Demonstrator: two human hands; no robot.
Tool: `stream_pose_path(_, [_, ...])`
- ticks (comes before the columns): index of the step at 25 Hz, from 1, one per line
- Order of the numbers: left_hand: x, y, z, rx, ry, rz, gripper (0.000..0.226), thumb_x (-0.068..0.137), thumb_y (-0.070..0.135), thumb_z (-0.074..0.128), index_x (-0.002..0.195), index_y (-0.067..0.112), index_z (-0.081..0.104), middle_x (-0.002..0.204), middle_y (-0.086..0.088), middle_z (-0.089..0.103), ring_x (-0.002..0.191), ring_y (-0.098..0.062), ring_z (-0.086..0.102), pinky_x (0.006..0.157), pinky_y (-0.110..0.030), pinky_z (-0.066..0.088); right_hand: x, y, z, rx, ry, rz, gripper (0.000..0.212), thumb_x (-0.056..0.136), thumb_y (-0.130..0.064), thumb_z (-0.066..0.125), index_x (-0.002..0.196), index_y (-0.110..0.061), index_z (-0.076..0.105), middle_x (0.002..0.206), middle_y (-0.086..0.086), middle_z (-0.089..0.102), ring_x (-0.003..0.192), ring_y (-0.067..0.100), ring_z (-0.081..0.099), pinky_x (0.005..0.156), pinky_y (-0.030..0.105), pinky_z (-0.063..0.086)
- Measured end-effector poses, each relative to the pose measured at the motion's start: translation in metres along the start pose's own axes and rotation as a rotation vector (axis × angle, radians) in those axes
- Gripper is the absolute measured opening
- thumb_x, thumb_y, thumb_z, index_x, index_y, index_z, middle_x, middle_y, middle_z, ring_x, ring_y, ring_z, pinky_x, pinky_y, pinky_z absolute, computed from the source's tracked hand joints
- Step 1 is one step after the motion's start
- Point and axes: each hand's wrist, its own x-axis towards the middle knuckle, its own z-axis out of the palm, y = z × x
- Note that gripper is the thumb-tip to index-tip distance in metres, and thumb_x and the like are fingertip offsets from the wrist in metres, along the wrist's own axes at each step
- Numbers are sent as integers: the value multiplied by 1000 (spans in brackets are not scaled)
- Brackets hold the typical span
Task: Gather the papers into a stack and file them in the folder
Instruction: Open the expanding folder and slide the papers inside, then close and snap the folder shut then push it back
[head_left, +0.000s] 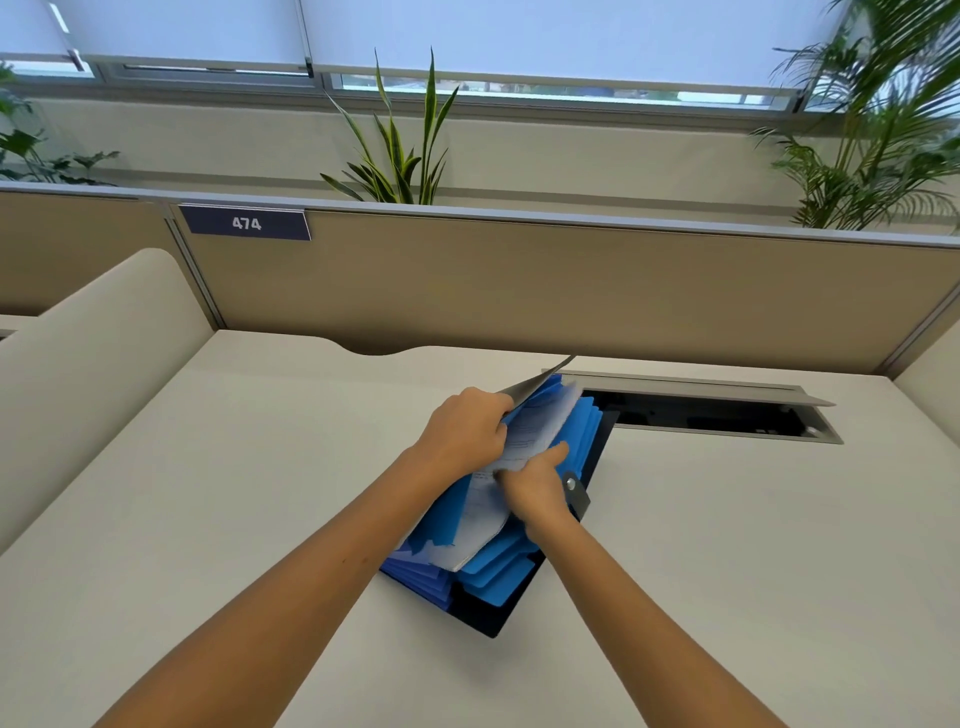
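Note:
A blue expanding folder (498, 571) with several tabbed dividers lies open on the beige desk (208, 493), turned diagonally. A stack of white printed papers (488, 509) stands partly inside one of its pockets. My left hand (462, 431) grips the folder's dark cover flap (535, 387) and holds it up and back. My right hand (535, 483) presses on the papers from the right, its fingers closed around their edge. A grey strap with a metal snap (574, 488) hangs by my right wrist.
An open cable tray (717, 415) with its lid raised is set into the desk right behind the folder. Tan partition panels (519, 291) wall the desk at the back and sides, one with a sign reading 474 (247, 223). Plants stand behind the partition.

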Motion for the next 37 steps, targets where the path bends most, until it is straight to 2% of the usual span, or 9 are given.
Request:
stream_pose_path(3, [-1, -1, -3, -2, 2, 17, 19, 90, 14, 49, 99, 3, 62, 90, -17, 66, 80, -34, 61, 62, -36, 46, 7, 4, -8, -136, 218, -189, 87, 90, -4, 53, 149, -10, -11, 139, 20, 38, 114, 29, 49, 87, 32, 42])
stream_pose_path(7, [-4, -1, -2, -7, -24, 58, 19, 92, 18, 50, 99, 5, 62, 93, -15, 68, 80, -30, 62, 67, -36, 50, 16, 6, -16, -346, 194, -211, 70, 92, -3, 50, 147, 1, 8, 140, 23, 35, 116, 32, 48, 91, 34, 43])
stream_pose_path(13, [-7, -3, -3, -20, -13, 79, 20, 92, 18, 50, 100, 4, 62, 92, -16, 68, 78, -30, 62, 69, -39, 54, 18, 9, -14, -291, 242, -220, 85, 89, 1, 51, 148, -3, -10, 136, 21, 41, 112, 32, 51, 89, 38, 47])
stream_pose_path(20, [-7, -8, -1, -29, -22, 49, 20, 91, 19, 51, 97, 4, 62, 91, -16, 68, 75, -30, 62, 72, -43, 57, 31, 7, -25, -315, 153, -106, 76, 93, -7, 49, 148, -1, -3, 125, 20, 54, 110, 31, 55, 85, 36, 49])
stream_pose_path(23, [-6, -3, 3, -40, 5, 11, 22, 88, 19, 51, 103, 8, 63, 94, -14, 70, 78, -30, 63, 70, -40, 57, 27, 3, -29, -348, 179, -194, 74, 89, -4, 55, 147, 0, 10, 129, 20, 48, 113, 33, 52, 87, 37, 49])
stream_pose_path(26, [-10, 7, 12, -83, 43, -71, 25, 84, 21, 52, 106, 14, 62, 96, -9, 69, 79, -27, 62, 65, -36, 53, 17, 11, -36, -725, 338, -452, 73, 83, -4, 60, 146, -9, 23, 137, 17, 39, 129, 37, 35, 99, 43, 39])
stream_pose_path(28, [-14, 16, 20, -117, 54, -128, 25, 83, 21, 52, 106, 15, 59, 93, -7, 67, 74, -24, 59, 62, -35, 50, 10, 24, -45, -927, 430, -467, 76, 82, -14, 65, 145, -16, 24, 147, 14, 28, 140, 39, 15, 108, 52, 26])
stream_pose_path(34, [-22, 38, 46, -154, 52, -140, 27, 86, 24, 56, 110, 14, 48, 89, -5, 59, 62, -15, 52, 46, -21, 28, -9, 89, -72, -400, 272, -121, 83, 88, -29, 62, 147, -7, 9, 145, 21, 38, 126, 37, 46, 99, 44, 42])
stream_pose_path(37, [-26, 52, 65, -89, 0, -130, 30, 87, 21, 54, 114, 14, 44, 90, -6, 53, 57, -12, 44, 46, -20, 24, -11, 111, -69, -325, 155, -67, 54, 95, -28, 50, 140, -2, 31, 112, 18, 65, 96, 30, 65, 82, 38, 51])
